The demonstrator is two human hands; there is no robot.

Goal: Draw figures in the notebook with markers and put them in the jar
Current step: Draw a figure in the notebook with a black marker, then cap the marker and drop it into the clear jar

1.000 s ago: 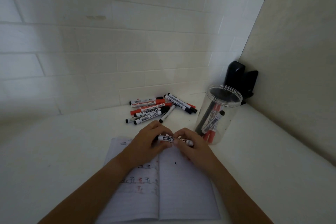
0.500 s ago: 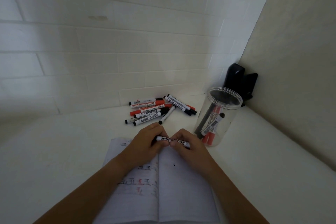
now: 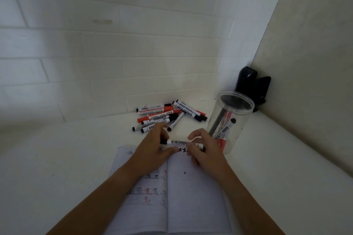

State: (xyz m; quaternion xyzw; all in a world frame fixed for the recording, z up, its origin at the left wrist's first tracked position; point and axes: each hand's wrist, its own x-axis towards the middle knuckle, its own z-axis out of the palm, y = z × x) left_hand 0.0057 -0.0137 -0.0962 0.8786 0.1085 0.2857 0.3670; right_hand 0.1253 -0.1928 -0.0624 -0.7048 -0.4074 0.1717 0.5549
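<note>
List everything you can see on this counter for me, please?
held marker: one, white barrel, black cap, above the notebook between both hands
loose markers: a pile, about ten, black and red caps, by the tiled wall
jar: one, clear, lidless, right of the notebook, several markers inside
notebook: one, white, open, red and black figures
black object: one, in the corner behind the jar
left hand: pinches the marker's black cap end
right hand: grips the marker's other end
</note>
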